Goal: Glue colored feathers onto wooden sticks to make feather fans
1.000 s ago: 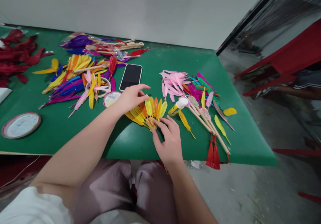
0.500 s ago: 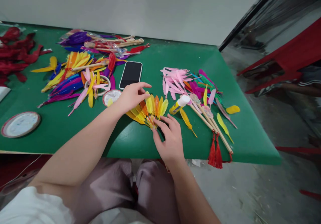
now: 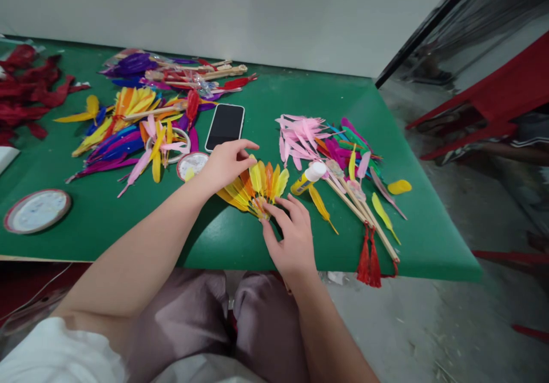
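A fan of yellow and orange feathers (image 3: 257, 186) lies near the front edge of the green table (image 3: 343, 97). My left hand (image 3: 226, 163) is over the fan's upper left part; some of its fingers are curled toward the feathers, and whether they pinch one is hidden. With fingers apart, my right hand (image 3: 294, 234) rests its fingertips on the fan's base. Just right of the fan stands a yellow glue stick (image 3: 307, 178) with a white top, tilted. A single yellow feather (image 3: 321, 207) lies beside it.
A phone (image 3: 225, 127) lies behind my left hand. Colourful feather bundles (image 3: 124, 126) cover the back left, with red cloth (image 3: 32, 88) beyond. Round dishes (image 3: 38, 211) stand left. Pink feathers (image 3: 302, 134), wooden sticks (image 3: 358, 208) with red tassels (image 3: 369, 260) and a yellow cap (image 3: 399, 187) lie right.
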The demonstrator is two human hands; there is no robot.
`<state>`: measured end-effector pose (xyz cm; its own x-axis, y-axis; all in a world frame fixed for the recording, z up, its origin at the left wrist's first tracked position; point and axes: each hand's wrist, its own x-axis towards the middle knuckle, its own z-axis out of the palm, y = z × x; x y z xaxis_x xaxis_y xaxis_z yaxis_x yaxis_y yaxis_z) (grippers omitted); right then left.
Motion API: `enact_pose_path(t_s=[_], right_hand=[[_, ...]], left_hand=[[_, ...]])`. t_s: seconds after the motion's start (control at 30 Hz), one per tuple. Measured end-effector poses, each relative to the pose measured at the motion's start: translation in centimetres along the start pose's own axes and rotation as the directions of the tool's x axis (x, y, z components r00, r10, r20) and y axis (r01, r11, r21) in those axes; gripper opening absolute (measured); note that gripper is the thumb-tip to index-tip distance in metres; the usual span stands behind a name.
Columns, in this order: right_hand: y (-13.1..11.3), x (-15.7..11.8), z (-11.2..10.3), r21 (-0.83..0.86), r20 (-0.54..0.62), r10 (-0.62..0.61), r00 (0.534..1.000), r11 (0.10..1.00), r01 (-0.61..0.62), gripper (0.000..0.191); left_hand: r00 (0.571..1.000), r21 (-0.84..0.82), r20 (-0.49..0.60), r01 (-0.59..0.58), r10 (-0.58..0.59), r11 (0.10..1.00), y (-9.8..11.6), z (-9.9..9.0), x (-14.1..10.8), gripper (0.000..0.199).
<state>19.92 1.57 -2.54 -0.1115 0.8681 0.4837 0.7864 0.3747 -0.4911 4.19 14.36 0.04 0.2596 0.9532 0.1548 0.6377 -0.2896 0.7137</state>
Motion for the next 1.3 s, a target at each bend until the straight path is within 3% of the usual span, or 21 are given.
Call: enact_pose_path(t_s=[0.5,1.03,1.3], right_hand=[[-0.04,0.11,-0.11,0.023,-0.037,0.014,0.999,1.000,-0.013,0.023],[0.24,-0.02,0.13,-0.003,-0.009,-0.021,1.000,1.000,0.021,0.024],[0.19,-0.62,-0.67,-0.012,-0.004,-0.002,1.000,1.000,0.002,0.027]], left_hand=[[0.997,0.050,0.064,0.036,-0.039,0.998,0.69,-0.39,-0.32,0.028],[0.985,-0.048,0.168,0.037,-0.028,0.998,-0.02,-0.27,-0.38,0.018],[0.982,-0.074,0.179,0.080,-0.066,0.994,0.36,-0.31,-0.54,0.026]])
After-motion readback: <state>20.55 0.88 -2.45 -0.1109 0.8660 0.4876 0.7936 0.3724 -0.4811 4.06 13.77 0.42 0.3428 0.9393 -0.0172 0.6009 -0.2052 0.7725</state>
